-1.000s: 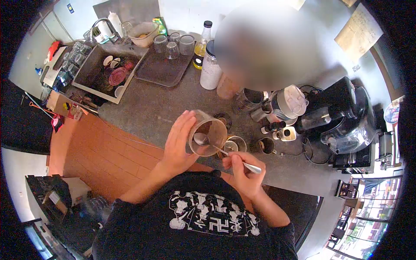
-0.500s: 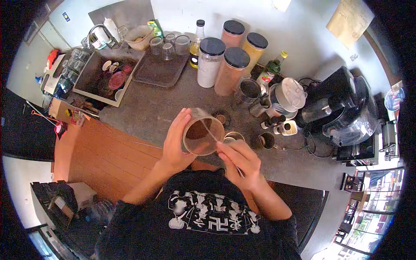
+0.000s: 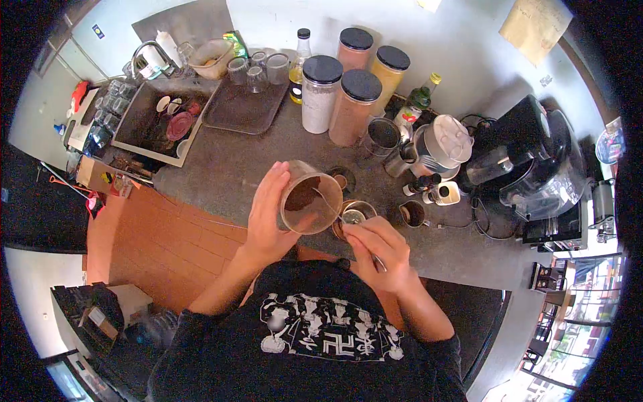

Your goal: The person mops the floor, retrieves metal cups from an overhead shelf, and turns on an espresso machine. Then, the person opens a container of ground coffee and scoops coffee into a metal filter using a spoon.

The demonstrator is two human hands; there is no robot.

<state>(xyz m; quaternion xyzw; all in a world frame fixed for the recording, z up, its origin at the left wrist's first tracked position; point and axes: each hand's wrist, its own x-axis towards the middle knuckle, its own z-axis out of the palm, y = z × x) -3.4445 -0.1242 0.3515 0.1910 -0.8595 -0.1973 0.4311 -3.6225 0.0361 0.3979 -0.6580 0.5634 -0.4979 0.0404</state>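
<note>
My left hand [image 3: 268, 211] is wrapped round a clear jar [image 3: 305, 171], which is tilted with its mouth towards me. Brown powder [image 3: 301, 199] lies inside it. Between the fingers of my right hand [image 3: 383, 251] is a thin-handled spoon [image 3: 329, 201]; its far end reaches into the jar's mouth near the powder. Just beyond my right fingers a round cup [image 3: 365, 208] stands on the counter, partly hidden by the hand and jar. A small dark round item [image 3: 347, 175] sits behind the jar.
Tall black-lidded jars [image 3: 351, 110] stand at the back. A brown tray [image 3: 241, 110] with upturned glasses lies left of them, beside a sink [image 3: 120, 137] holding dishes. To the right are a metal pitcher [image 3: 400, 163], small bottles, a mug [image 3: 413, 214] and a black appliance [image 3: 559, 161].
My right hand has drawn the spoon slightly back to the right, so less of it is inside the jar. The jar is still held tilted in my left hand.
</note>
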